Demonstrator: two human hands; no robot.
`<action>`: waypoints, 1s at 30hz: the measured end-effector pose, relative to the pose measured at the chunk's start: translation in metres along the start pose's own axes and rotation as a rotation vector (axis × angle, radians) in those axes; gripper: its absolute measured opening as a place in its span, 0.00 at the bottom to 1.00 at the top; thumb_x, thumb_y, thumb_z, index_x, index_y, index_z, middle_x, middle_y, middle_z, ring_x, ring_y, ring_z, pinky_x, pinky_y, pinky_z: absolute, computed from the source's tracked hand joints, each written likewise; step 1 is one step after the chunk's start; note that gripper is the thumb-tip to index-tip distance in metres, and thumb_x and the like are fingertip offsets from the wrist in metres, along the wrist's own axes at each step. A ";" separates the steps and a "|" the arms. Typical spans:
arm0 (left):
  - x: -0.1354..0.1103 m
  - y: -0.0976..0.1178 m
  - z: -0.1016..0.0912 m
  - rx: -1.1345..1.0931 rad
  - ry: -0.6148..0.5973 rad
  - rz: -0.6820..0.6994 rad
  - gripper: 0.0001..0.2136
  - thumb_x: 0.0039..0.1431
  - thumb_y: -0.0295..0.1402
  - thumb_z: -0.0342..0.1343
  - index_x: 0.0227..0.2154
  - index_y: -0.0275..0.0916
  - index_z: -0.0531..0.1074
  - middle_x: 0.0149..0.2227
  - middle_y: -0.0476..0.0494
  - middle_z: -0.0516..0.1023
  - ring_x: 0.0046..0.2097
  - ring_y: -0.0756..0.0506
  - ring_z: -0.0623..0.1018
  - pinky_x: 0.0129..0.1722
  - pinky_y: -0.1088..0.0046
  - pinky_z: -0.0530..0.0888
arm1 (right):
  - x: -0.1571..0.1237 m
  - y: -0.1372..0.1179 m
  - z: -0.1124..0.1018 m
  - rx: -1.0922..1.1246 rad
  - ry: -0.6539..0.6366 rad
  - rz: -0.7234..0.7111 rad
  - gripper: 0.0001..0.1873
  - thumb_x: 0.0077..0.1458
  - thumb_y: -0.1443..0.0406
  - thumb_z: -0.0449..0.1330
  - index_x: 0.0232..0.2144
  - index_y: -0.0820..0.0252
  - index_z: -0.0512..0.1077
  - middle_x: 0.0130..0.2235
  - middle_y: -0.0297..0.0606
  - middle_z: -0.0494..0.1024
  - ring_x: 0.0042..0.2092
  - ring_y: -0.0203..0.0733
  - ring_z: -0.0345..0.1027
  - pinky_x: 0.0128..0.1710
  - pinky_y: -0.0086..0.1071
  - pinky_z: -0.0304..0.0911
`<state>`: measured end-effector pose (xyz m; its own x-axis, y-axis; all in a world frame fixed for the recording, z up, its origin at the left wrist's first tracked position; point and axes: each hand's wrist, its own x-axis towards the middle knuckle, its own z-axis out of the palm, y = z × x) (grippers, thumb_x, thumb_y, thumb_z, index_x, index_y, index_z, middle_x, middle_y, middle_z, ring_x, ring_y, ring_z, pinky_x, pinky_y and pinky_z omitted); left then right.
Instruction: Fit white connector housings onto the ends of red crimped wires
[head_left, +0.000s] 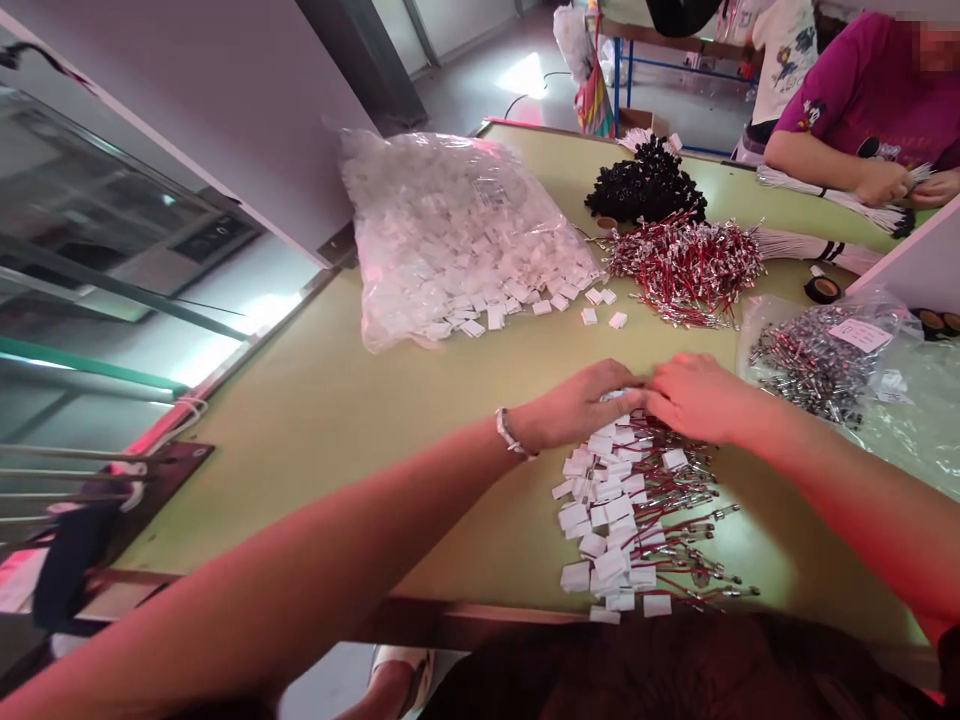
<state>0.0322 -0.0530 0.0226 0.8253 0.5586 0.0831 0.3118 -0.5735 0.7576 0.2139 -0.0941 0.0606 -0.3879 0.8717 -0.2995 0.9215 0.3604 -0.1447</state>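
Observation:
My left hand (589, 402), with a white band on its wrist, is at the far end of a row of white plastic connectors (611, 512) with short red wires (664, 470). My right hand (694, 397) meets it there, fingertips touching. The fingers of both hands are closed in a pinch, and what lies between them is hidden. White connector edges show just under the left fingers. The connectors lie heaped to the left, and their red wires run right to shiny metal-and-glass ends.
Beyond my hands lies a clear bag (457, 240) spilling white connectors. Red wires (686, 265) and black parts (645, 185) are heaped at the back. At right sits a bag of metal parts (817, 360) near black tape (823, 290). A co-worker (862, 110) handles white wires.

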 end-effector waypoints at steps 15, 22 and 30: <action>-0.071 0.051 0.023 0.133 -0.202 0.042 0.52 0.40 0.59 0.60 0.65 0.39 0.47 0.59 0.27 0.62 0.60 0.28 0.61 0.59 0.49 0.58 | -0.117 -0.016 0.080 0.170 0.116 -0.315 0.59 0.45 0.54 0.64 0.67 0.60 0.34 0.68 0.54 0.41 0.67 0.59 0.33 0.62 0.59 0.39; -0.078 0.059 0.025 0.383 -0.199 0.057 0.46 0.41 0.56 0.62 0.62 0.39 0.55 0.55 0.26 0.66 0.59 0.27 0.61 0.57 0.46 0.55 | -0.104 -0.022 0.108 0.020 0.321 -0.363 0.43 0.53 0.61 0.59 0.66 0.62 0.45 0.65 0.58 0.52 0.67 0.57 0.38 0.60 0.58 0.48; -0.085 0.023 -0.038 0.434 -0.246 -0.016 0.43 0.41 0.48 0.66 0.61 0.45 0.57 0.58 0.32 0.64 0.57 0.32 0.65 0.56 0.57 0.60 | -0.036 -0.055 0.093 0.000 0.354 -0.303 0.32 0.58 0.57 0.54 0.60 0.70 0.57 0.62 0.62 0.56 0.63 0.61 0.49 0.60 0.53 0.50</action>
<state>-0.0486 -0.0911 0.0571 0.8893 0.4409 -0.1213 0.4491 -0.7918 0.4139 0.1757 -0.1764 -0.0085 -0.6094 0.7870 0.0963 0.7678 0.6161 -0.1758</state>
